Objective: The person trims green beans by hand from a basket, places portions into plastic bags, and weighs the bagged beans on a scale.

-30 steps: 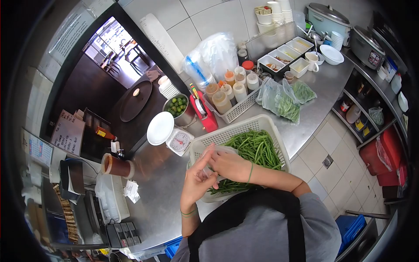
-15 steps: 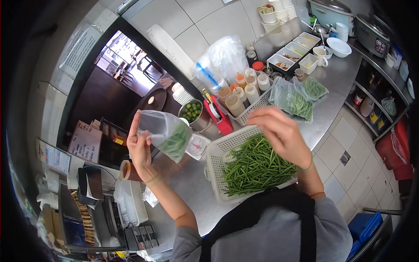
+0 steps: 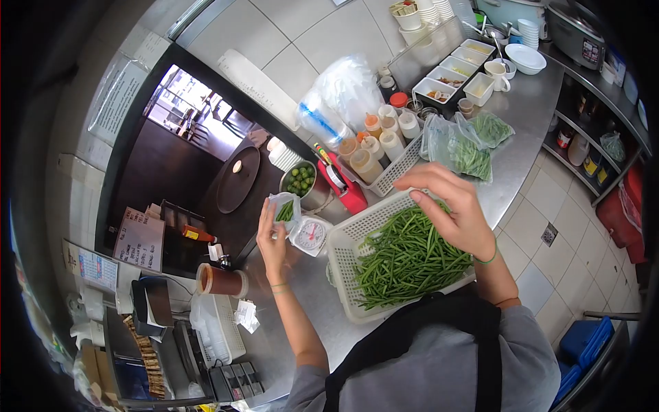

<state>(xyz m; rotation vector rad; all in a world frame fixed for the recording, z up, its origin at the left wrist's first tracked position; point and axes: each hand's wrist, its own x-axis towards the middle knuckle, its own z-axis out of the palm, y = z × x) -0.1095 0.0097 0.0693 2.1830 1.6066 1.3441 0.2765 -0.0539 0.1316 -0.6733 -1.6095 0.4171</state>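
Note:
A clear plastic bag with green beans [image 3: 284, 210] is at the kitchen scale [image 3: 310, 235], over its top; I cannot tell how much weight rests there. My left hand [image 3: 272, 242] holds the bag's near left edge, its fingers pointing up along the plastic. My right hand [image 3: 449, 214] hovers above the far right part of a white perforated basket [image 3: 341, 275]. Its fingers are stretched out with the thumb apart, and nothing shows in them. Loose long green beans [image 3: 405, 264] fill the basket.
Filled bags of greens [image 3: 470, 158] lie at the back right of the steel counter [image 3: 302, 302]. Squeeze bottles [image 3: 367, 165] stand in a crate beside a red tape dispenser [image 3: 343, 185]. A pot of green limes [image 3: 301, 180] is behind the scale. A sauce tub [image 3: 221, 280] stands left.
My left hand has brought the bag right and down onto or over the scale. My right hand stays above the basket. The view has shifted slightly.

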